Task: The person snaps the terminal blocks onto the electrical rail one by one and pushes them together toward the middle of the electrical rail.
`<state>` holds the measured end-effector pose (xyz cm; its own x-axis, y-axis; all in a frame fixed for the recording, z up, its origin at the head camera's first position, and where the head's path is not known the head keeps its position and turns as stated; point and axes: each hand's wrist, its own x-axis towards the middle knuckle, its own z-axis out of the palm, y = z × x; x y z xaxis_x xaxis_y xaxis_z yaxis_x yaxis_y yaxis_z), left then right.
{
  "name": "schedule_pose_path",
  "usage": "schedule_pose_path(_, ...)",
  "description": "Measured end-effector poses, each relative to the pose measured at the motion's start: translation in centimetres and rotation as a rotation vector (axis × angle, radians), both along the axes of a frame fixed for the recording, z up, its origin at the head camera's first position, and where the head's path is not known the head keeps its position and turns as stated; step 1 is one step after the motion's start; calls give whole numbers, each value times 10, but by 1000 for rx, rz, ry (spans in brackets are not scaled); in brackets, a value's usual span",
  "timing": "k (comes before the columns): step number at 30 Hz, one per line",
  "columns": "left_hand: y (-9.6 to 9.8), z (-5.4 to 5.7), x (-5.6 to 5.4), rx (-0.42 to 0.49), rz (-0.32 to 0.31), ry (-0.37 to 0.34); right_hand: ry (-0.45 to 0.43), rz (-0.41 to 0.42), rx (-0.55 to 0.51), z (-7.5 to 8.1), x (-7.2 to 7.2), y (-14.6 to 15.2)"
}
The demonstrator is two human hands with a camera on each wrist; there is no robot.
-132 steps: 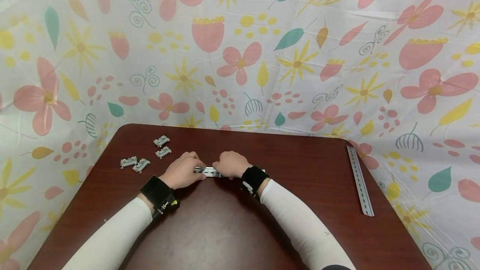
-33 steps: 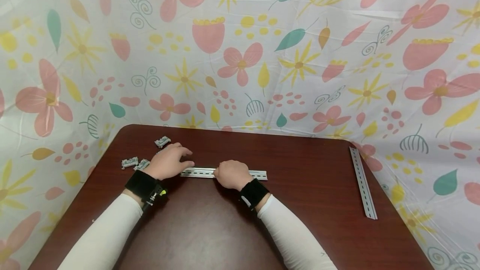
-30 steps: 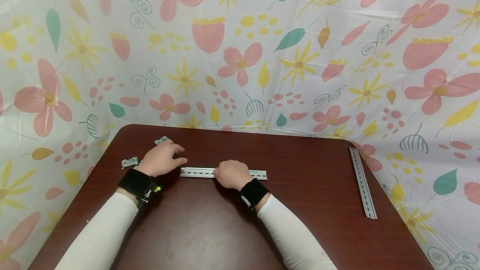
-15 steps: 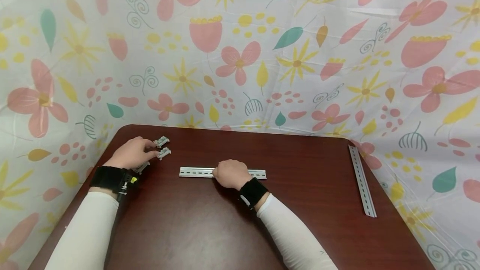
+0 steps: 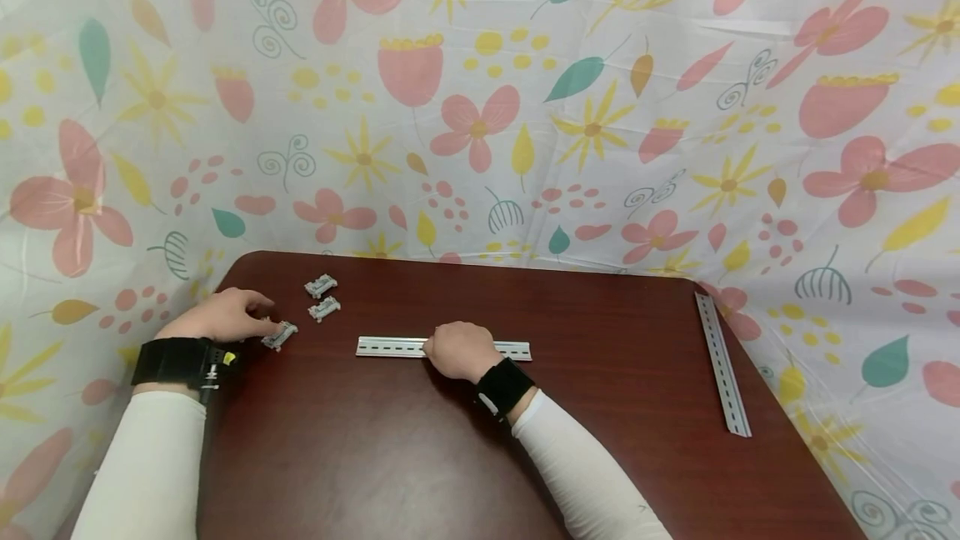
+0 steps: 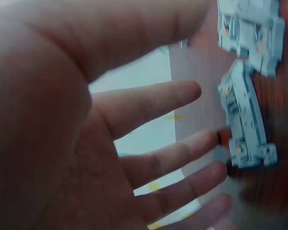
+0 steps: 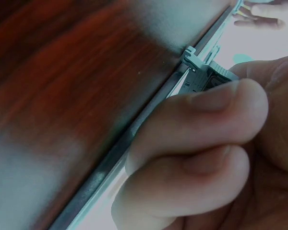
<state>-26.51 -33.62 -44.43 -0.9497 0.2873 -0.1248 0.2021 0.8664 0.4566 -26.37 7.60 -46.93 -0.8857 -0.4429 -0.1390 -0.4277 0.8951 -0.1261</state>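
My left hand (image 5: 219,317) reaches over the left side of the table, fingers loosely extended and nothing held. Just beyond its fingertips lies a grey terminal block (image 5: 280,336). In the left wrist view, two terminal blocks, an upper one (image 6: 252,33) and a lower one (image 6: 246,117), lie beside the spread fingers. My right hand (image 5: 461,350) is curled over the middle of a slotted metal DIN rail (image 5: 390,346). Under its bent fingers (image 7: 197,122), the right wrist view shows another grey terminal block (image 7: 197,72) on the rail, partly covered by the hand.
Two more terminal blocks, a rear one (image 5: 321,286) and a front one (image 5: 324,308), lie at the back left of the brown table (image 5: 420,457). A second DIN rail (image 5: 722,365) lies along the right edge. A flowered curtain (image 5: 480,215) hangs behind.
My left hand has left the rail and moved left past the back terminal blocks, to the nearer pair. The right hand stays curled on the rail, which sits slightly lower than at first.
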Motion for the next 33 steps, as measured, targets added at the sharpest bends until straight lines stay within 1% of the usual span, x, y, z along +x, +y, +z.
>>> schedule_pose_path(2, -3, 1, 1, 14, 1, -25, -3, 0, 1, 0, 0, 0)
schedule_pose_path(6, -10, 0, 1, 33, -12, -51, -11, 2, -4, 0, -1, 0)
schedule_pose_path(7, -11, 0, 1, 38, -15, -56, 5, 13, -16, -8, -5, 2)
schedule_pose_path(10, -15, 0, 1, 47, -17, -68, 7, 20, -18, -8, -4, 3)
schedule_pose_path(13, -17, -1, 0, 38, -25, -53, 13, 22, -14, -10, -5, 3)
schedule_pose_path(14, -16, -2, 0, 31, -28, -45, -4, 13, 0, -3, -1, 1)
schedule_pose_path(16, -16, -2, -1, 15, -34, -27, 1, 12, 2, -4, -2, 0)
schedule_pose_path(18, -16, -3, -1, -1, -29, -14, 7, 12, 5, -4, -2, 0)
schedule_pose_path(24, -14, -3, 0, -10, -5, -8, 24, 13, 13, -3, -1, -1)
schedule_pose_path(30, -14, -6, 0, 2, 48, -21, 22, 16, 11, -5, -2, 0)
schedule_pose_path(31, -14, -7, -1, 2, 53, -24, 41, 30, 1, -13, -6, 2)
schedule_pose_path(33, -14, -9, -3, 1, 59, -28, 34, 36, -5, -16, -10, 3)
